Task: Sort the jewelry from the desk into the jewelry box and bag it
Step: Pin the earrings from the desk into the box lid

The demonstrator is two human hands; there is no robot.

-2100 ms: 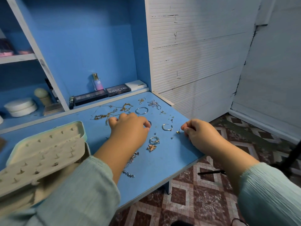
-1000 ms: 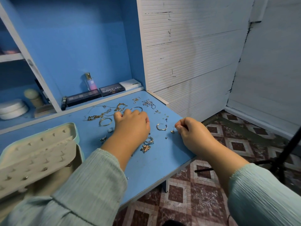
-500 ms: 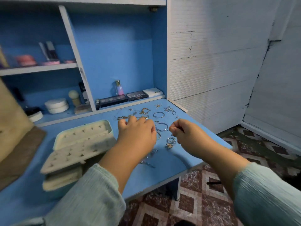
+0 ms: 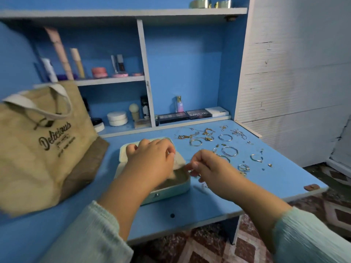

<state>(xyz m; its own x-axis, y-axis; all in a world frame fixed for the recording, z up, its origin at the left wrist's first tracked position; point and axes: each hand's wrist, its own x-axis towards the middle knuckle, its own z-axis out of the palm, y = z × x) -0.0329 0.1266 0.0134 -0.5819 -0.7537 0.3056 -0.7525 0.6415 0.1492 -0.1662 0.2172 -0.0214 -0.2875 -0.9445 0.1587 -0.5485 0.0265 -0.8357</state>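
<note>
Jewelry (image 4: pixel 227 151) scattered on desk (image 4: pixel 284 179), 2 o'clock from jewelry box (image 4: pixel 167 190). Tiny, light, chains tangle-prone; pinch hoops at rim. Right hand (image 4: pixel 210 169) pinching something small, too blurred to identify. Left hand (image 4: pixel 152 160) curled over box, grasp unclear. Bag (image 4: pixel 38 149) at 9 o'clock.

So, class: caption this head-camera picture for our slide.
Both hands, left and right, work over the open jewelry box, jewelry scattered alongside.
</note>
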